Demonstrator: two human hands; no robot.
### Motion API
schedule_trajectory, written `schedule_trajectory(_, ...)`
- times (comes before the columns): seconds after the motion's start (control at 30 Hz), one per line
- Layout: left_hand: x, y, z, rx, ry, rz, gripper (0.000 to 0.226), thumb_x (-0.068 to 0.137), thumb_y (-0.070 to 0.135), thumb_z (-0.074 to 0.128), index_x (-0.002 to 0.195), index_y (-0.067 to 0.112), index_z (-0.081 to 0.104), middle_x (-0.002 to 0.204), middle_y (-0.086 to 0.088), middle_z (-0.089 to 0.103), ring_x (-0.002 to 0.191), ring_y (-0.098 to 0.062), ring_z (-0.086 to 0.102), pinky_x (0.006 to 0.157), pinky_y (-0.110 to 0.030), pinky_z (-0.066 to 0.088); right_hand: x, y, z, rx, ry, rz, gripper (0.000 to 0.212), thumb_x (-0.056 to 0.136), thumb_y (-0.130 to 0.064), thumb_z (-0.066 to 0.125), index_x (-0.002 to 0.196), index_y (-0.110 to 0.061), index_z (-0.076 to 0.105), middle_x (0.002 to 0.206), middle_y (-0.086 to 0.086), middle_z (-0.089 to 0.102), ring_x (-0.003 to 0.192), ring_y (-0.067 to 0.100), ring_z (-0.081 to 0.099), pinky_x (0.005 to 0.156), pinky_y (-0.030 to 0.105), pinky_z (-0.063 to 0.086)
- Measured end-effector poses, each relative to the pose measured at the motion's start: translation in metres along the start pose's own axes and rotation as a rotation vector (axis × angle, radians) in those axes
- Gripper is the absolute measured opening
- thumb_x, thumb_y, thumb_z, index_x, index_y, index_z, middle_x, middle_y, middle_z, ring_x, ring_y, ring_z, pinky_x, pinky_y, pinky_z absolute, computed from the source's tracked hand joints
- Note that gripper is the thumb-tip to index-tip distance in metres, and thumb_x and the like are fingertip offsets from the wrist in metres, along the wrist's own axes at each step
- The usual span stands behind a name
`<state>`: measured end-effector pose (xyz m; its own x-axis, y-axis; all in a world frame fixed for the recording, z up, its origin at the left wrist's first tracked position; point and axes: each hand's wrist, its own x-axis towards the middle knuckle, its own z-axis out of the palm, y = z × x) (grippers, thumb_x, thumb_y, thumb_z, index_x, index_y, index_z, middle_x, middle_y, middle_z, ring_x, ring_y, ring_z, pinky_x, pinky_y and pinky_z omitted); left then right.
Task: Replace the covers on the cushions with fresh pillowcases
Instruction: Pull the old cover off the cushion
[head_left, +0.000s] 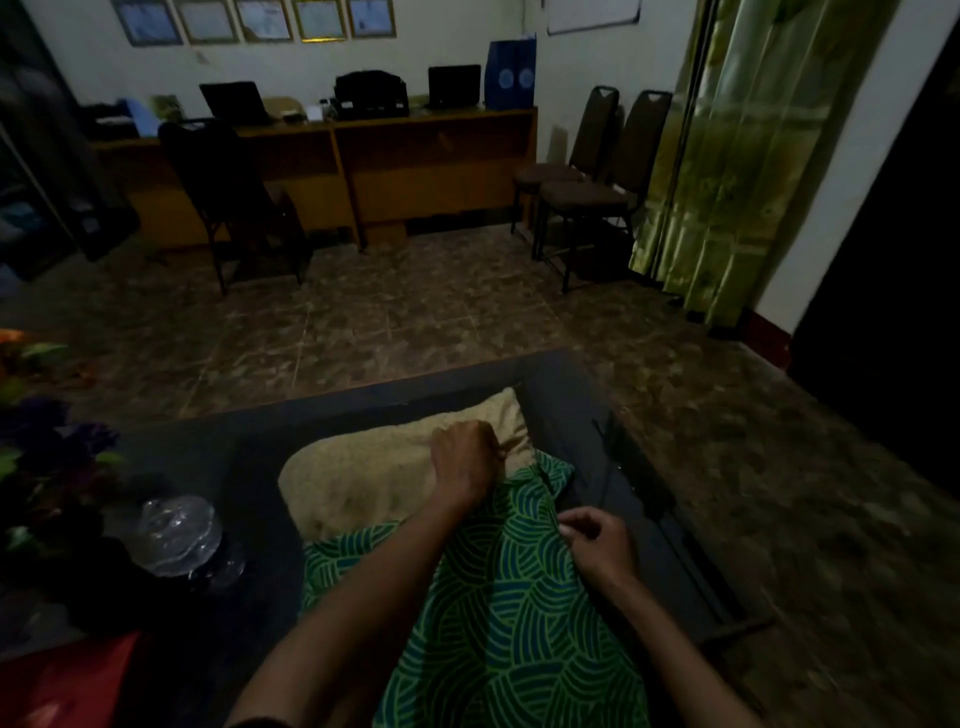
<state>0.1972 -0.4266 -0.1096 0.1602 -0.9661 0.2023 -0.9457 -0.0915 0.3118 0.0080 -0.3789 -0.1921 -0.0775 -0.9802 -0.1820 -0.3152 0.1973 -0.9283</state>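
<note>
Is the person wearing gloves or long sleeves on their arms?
No gloves. The left hand and the right hand are both bare, and no ring or watch shows. Both forearms are uncovered all the way down the picture. Only a dark bit at the bottom edge by the left arm might be a sleeve; it is too dim to tell.

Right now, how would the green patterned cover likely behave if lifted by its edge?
The green patterned cover would probably hang limp: it already folds and bunches around the beige cushion. It looks thin and light. The right hand pinches its edge easily, so it likely isn't slippery.
</note>
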Motion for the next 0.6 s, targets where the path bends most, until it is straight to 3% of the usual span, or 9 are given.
schedule_trajectory(0.1, 0.006, -0.003, -0.005, -0.037, 0.061, 0.019, 0.01, 0.086, 0.029, 0.074, 0.088, 0.02, 0.077, 0.084, -0.007, 0.073, 0.077, -0.027, 0.068, 0.065, -0.033, 0.047, 0.004, 0.0, -0.003, -0.091, -0.09, -0.005, 0.028, 0.094, 0.001, 0.064, 0.084, -0.025, 0.067, 0.094, -0.002, 0.069, 0.093, 0.015, 0.064, 0.082, 0.028, 0.048)
schedule_trajectory(0.17, 0.014, -0.006, -0.013, -0.071, 0.119, 0.016, 0.009, 0.084, 0.026, 0.076, 0.086, 0.017, 0.076, 0.083, -0.008, 0.072, 0.075, -0.028, 0.067, 0.066, -0.036, 0.053, 0.004, 0.0, -0.006, -0.143, -0.117, -0.022, 0.031, 0.093, 0.004, 0.059, 0.083, -0.024, 0.066, 0.093, -0.003, 0.068, 0.091, 0.015, 0.063, 0.081, 0.028, 0.048)
schedule_trajectory(0.3, 0.035, -0.014, -0.044, -0.056, 0.21, 0.027, 0.01, 0.083, 0.025, 0.075, 0.086, 0.015, 0.075, 0.083, -0.01, 0.072, 0.076, -0.027, 0.067, 0.068, -0.036, 0.052, -0.009, 0.002, -0.016, -0.211, -0.127, -0.089, 0.044, 0.076, 0.015, 0.053, 0.063, -0.028, 0.053, 0.073, -0.004, 0.061, 0.08, 0.024, 0.062, 0.07, 0.031, 0.044)
schedule_trajectory(0.4, 0.039, -0.022, -0.059, -0.087, 0.259, -0.002, 0.013, 0.083, 0.027, 0.078, 0.086, 0.015, 0.075, 0.084, -0.008, 0.069, 0.076, -0.024, 0.064, 0.064, -0.033, 0.048, -0.02, 0.001, -0.022, -0.223, -0.158, -0.131, 0.052, 0.072, 0.017, 0.05, 0.054, -0.032, 0.047, 0.061, -0.007, 0.05, 0.068, 0.019, 0.051, 0.068, 0.029, 0.036)
schedule_trajectory(0.5, 0.03, -0.03, -0.054, -0.115, 0.231, -0.009, 0.014, 0.081, 0.031, 0.08, 0.089, 0.019, 0.077, 0.087, -0.008, 0.073, 0.08, -0.024, 0.067, 0.07, -0.034, 0.052, -0.025, 0.001, -0.019, -0.236, -0.149, -0.134, 0.053, 0.076, 0.013, 0.052, 0.056, -0.036, 0.054, 0.064, -0.008, 0.057, 0.072, 0.02, 0.059, 0.069, 0.03, 0.042)
schedule_trajectory(0.6, 0.02, -0.037, -0.046, -0.198, 0.081, 0.012, 0.013, 0.084, 0.027, 0.078, 0.095, 0.02, 0.077, 0.094, -0.006, 0.075, 0.089, -0.024, 0.07, 0.076, -0.038, 0.056, -0.03, -0.002, -0.015, -0.149, -0.079, -0.111, 0.033, 0.091, 0.003, 0.062, 0.078, -0.028, 0.062, 0.081, -0.005, 0.066, 0.086, 0.021, 0.065, 0.071, 0.029, 0.046)
